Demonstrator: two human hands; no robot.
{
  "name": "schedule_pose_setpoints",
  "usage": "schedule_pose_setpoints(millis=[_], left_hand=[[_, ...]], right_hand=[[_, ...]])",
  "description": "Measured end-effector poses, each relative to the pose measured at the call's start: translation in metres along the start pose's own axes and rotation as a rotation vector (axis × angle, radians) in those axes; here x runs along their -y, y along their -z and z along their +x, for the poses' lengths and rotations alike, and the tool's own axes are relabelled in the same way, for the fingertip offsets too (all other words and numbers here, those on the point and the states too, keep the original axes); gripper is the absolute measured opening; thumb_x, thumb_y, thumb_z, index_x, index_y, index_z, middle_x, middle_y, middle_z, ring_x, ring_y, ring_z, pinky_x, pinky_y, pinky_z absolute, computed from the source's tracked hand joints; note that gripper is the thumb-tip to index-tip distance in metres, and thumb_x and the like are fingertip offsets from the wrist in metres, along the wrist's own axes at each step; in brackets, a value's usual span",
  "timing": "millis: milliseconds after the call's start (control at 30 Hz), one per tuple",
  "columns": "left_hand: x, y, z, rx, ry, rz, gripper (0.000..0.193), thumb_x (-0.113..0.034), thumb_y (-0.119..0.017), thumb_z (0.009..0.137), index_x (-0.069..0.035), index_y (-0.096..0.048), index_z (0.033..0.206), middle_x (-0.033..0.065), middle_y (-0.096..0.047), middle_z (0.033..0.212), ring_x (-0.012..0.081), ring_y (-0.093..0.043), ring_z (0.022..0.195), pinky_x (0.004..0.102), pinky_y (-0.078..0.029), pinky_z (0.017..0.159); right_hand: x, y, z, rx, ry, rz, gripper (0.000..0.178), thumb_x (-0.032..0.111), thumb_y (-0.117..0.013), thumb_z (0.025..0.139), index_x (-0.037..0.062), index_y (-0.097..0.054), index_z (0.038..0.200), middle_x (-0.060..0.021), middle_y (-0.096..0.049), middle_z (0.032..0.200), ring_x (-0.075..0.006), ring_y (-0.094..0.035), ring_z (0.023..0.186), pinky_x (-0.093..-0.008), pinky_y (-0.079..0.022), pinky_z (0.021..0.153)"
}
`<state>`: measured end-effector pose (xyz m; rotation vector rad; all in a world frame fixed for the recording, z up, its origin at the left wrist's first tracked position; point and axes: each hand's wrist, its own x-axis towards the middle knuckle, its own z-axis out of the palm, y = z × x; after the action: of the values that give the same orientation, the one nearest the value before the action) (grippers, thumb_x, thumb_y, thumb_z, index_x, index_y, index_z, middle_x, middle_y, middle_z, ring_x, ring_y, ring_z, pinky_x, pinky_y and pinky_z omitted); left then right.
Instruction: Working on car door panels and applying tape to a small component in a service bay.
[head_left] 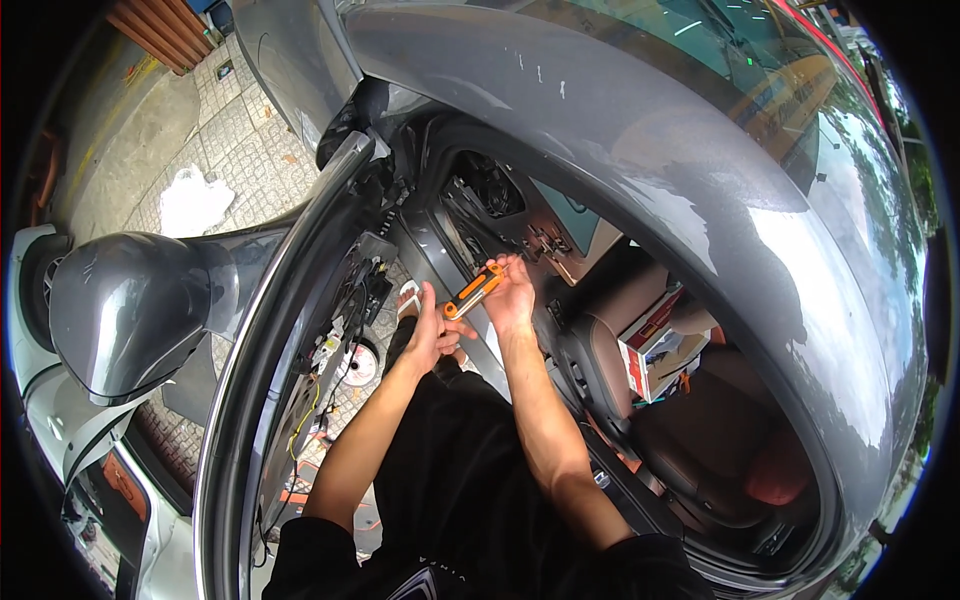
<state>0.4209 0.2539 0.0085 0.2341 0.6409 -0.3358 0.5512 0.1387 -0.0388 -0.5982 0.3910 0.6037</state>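
Note:
In front of my body, at the open car doorway, my right hand (513, 293) has its fingers closed round an orange-and-black hand tool (473, 291). A silver strip runs along its side, and it looks like a utility knife. It slants down to the left, its rounded orange end near my left hand (434, 328). That hand is open, thumb raised and fingers stretched toward the right under the tool's end; whether they touch it I cannot tell. On the left, the car door (345, 290) stands open with its inner side stripped, showing wires and connectors.
A grey side mirror (135, 310) juts out beyond the door. Inside the car are a brown seat (600, 365) and an open box (655, 350) with things in it. A round white object (356, 365) and a white plastic bag (195, 200) lie on the paving.

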Motion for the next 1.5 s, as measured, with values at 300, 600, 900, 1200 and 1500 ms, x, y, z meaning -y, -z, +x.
schedule_pose_setpoints(millis=[300,600,900,1200,1500], left_hand=[[0.010,-0.010,0.016,-0.355,-0.236,0.562,0.036,-0.034,-0.071,0.083,-0.008,-0.049,0.097,0.0031,-0.053,0.068,0.0108,-0.050,0.050,0.0251,-0.034,0.041],[0.003,0.008,0.012,-0.131,-0.260,0.771,0.078,-0.071,-0.049,0.078,0.002,-0.049,0.107,0.0193,-0.064,0.076,0.0149,-0.045,0.044,0.0282,-0.038,0.047],[0.019,0.018,0.005,0.086,0.151,-0.086,0.094,-0.082,-0.022,0.080,0.002,-0.056,0.104,0.0191,-0.063,0.075,0.0053,-0.027,0.032,0.0182,-0.024,0.036],[0.009,-0.012,-0.004,-0.430,-0.615,1.867,0.024,-0.020,-0.059,0.090,-0.001,-0.046,0.097,0.0187,-0.064,0.082,0.0297,-0.066,0.062,0.0383,-0.052,0.055],[-0.015,-0.007,-0.011,-0.182,-0.032,0.325,0.043,-0.046,-0.057,0.091,-0.004,-0.052,0.101,0.0065,-0.061,0.072,0.0064,-0.039,0.041,0.0241,-0.034,0.042]], right_hand=[[-0.005,-0.025,-0.013,-0.120,-0.058,-0.015,0.021,0.029,-0.042,0.099,0.0110,-0.050,0.092,-0.0038,-0.057,0.090,-0.0223,-0.055,0.090,-0.0480,-0.045,0.094],[-0.010,-0.027,-0.005,-0.146,-0.019,0.081,0.017,0.021,-0.038,0.100,0.0107,-0.049,0.092,-0.0039,-0.054,0.084,-0.0195,-0.051,0.076,-0.0389,-0.046,0.078],[-0.005,-0.013,-0.007,-0.086,-0.040,0.059,0.016,0.020,-0.041,0.099,0.0117,-0.051,0.089,-0.0021,-0.054,0.081,-0.0177,-0.051,0.072,-0.0370,-0.046,0.079],[-0.005,-0.021,-0.016,-0.169,-0.164,-0.023,0.029,0.037,-0.040,0.099,0.0129,-0.051,0.087,-0.0033,-0.060,0.093,-0.0233,-0.057,0.088,-0.0455,-0.046,0.093],[-0.004,-0.022,-0.007,-0.134,-0.026,-0.014,0.031,0.035,-0.041,0.099,0.0107,-0.048,0.082,-0.0032,-0.050,0.087,-0.0216,-0.047,0.078,-0.0404,-0.044,0.079]])
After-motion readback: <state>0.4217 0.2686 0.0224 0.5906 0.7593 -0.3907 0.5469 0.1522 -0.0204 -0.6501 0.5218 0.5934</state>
